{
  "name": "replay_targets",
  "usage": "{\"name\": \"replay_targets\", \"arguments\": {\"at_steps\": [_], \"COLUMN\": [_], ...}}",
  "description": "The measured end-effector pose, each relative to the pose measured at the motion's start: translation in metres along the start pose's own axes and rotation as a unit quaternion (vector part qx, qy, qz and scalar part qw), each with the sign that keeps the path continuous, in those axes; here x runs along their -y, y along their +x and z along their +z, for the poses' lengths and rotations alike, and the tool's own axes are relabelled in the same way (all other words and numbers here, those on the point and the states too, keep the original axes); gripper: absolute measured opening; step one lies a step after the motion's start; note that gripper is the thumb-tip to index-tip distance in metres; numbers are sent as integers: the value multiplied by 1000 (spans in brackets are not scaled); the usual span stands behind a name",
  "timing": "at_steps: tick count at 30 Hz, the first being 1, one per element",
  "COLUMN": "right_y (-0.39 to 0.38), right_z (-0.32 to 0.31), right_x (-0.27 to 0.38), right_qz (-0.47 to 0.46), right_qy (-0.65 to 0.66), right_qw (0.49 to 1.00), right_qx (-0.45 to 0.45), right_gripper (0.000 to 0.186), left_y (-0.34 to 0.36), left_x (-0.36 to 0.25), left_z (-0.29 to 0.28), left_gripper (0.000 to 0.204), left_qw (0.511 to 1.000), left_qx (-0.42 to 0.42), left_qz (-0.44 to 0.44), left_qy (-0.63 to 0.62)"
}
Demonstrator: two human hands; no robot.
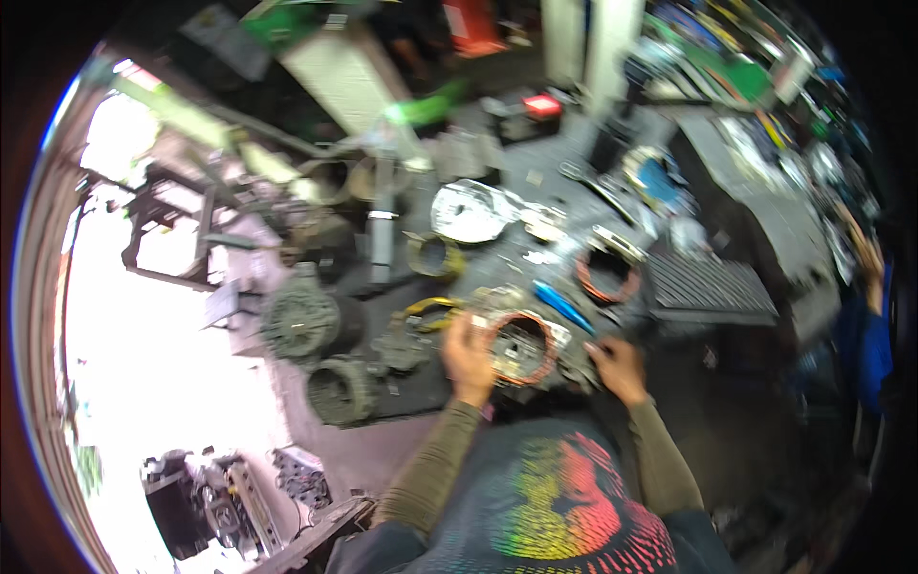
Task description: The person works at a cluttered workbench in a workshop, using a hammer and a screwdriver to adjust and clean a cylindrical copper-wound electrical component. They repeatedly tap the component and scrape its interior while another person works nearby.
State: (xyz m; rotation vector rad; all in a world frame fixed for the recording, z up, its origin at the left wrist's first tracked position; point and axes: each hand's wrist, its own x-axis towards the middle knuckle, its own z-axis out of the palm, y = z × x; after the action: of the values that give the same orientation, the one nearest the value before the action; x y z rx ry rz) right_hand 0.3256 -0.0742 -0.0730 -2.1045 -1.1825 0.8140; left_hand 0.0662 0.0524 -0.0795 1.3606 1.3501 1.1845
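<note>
A stator with a ring of copper windings (524, 346) lies at the near edge of the workbench. My left hand (469, 364) grips its left side, the fingers pressed along the rim. At its right, my right hand (623, 367) has curled fingers beside a grey metal part (576, 365); what they hold, if anything, is too blurred to name. Just beyond the ring lies a bright blue, slender tool (564, 306). A second copper-wound stator (608, 275) sits farther back to the right. A yellow ring-shaped piece (430, 312) is near my left hand.
Alternator-like housings (304, 320) and a round casing (341, 390) stand at the bench's left. A silvery crumpled sheet (470, 210), a ribbed dark tray (710, 289) and loose tools crowd the far side. Another person's hand (870, 260) and blue sleeve show at the right edge.
</note>
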Motion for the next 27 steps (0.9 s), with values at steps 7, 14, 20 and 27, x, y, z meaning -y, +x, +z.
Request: {"name": "replay_targets", "arguments": {"at_steps": [7, 14, 20, 27], "right_y": [11, 14, 7, 2], "right_z": [8, 7, 3, 1], "right_x": [-19, -23, -15, -1], "right_qz": [-10, -15, 5, 34], "right_qy": [11, 48, -32, -14], "right_qw": [1000, 999, 999, 999], "right_qx": [-14, -10, 4, 6], "right_gripper": [36, 34, 42, 39], "left_y": [5, 2, 5, 6], "left_x": [-27, -28, -23, -39], "left_z": [-1, 6, 6, 7], "left_gripper": [26, 28, 28, 22], "left_qw": [990, 992, 994, 995], "left_qx": [-8, -27, -31, -43], "left_qz": [76, 50, 48, 51], "left_qy": [121, 108, 97, 68]}}
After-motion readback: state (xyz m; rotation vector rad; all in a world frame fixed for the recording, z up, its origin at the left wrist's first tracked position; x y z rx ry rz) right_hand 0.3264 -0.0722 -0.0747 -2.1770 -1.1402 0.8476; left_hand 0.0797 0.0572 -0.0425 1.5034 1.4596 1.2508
